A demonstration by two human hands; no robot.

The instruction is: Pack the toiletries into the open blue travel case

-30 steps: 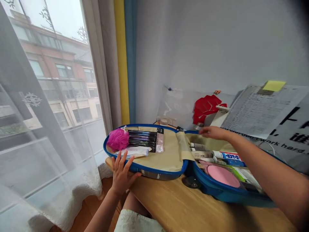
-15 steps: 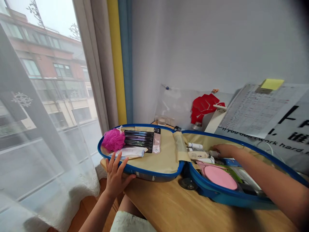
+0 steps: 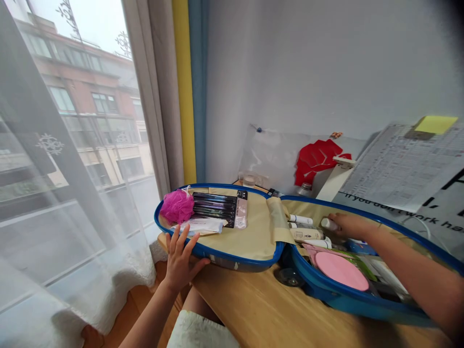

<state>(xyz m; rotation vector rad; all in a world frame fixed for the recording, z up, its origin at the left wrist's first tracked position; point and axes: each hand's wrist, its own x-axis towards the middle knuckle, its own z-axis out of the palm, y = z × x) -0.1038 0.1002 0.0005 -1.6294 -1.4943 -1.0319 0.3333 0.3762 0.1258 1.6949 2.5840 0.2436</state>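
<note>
A blue hard-shell suitcase [image 3: 250, 256] lies open on the table, lined in beige. My left hand [image 3: 180, 261] rests with spread fingers on its front blue rim, holding nothing. Behind that hand lie a pink bath puff [image 3: 177, 207], a white packet [image 3: 197, 226], and packs of dark toothbrushes [image 3: 213, 205] beside a pink-and-white package [image 3: 241, 209]. In the right half, my right hand [image 3: 346, 225] grips a small white bottle [image 3: 328, 224]. White tubes [image 3: 306, 234] lie strapped just left of it, and a round pink pad [image 3: 341, 270] sits nearer me.
The wooden table [image 3: 246, 309] carries the case, with a black caster [image 3: 289, 277] beside it. A sheer curtain [image 3: 72, 193] hangs at the left window. Behind stand a clear plastic sheet [image 3: 271, 164] and a red paper shape [image 3: 317, 162]. Printed papers [image 3: 402, 164] hang at right.
My right hand has come down from the back rim into the right half and now holds the white bottle. My left hand stays on the front rim.
</note>
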